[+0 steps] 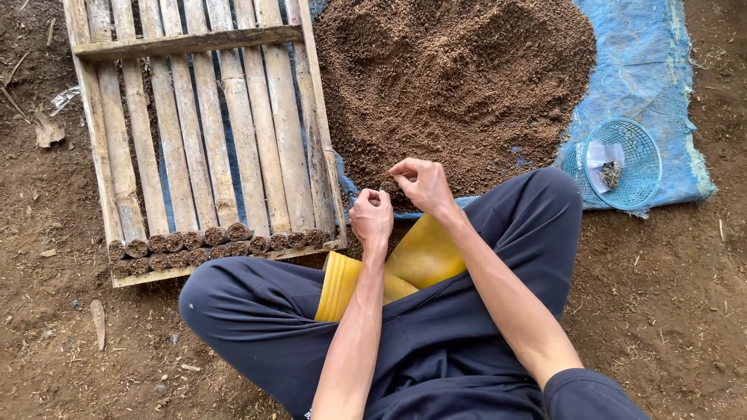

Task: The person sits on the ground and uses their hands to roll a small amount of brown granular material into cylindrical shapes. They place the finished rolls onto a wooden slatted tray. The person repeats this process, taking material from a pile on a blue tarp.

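Two hands (pixel 397 202), pinched object hidden, soil pile (pixel 459 78) cropped

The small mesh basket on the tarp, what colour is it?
Light blue basket, clearest in the head view.

The soil heap (pixel 455 78) lies on the tarp (pixel 646 70), straight ahead of the seated person's knees. Left of the heap, touching its edge, the slatted tray (pixel 202 132) rests on the ground (pixel 47 311), with a double row of filled tubes (pixel 218 243) along its near end. Right of the heap, the small mesh basket (pixel 622 163) sits on the tarp's near corner.
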